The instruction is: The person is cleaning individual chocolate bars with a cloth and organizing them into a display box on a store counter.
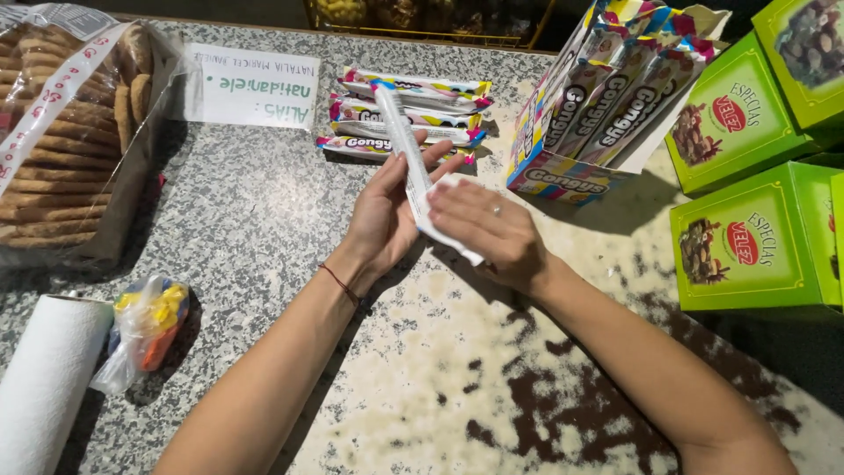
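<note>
So from my feed: both hands are on one long, slim candy bar in a white-backed foil wrapper (413, 163), held up over the grey speckled stone table (264, 229). Left hand (384, 215) cups it from the side, right hand (485, 227) pinches the lower end, so both are closed around that bar.

Progress-wise, three matching colourful bars (409, 114) already lie stacked flat just beyond the fingertips, and the bright cardboard display box (607, 97) beyond the right hand looks well stocked with more standing in it.

Room to move: plenty of bare table toward the wrists. Right of the right hand the green cartons (756, 237) crowd in close. Well off to the left sit a clear bag of round biscuits (66, 132), a white paper roll (48, 378) and a little bag of coloured bits (145, 330).
</note>
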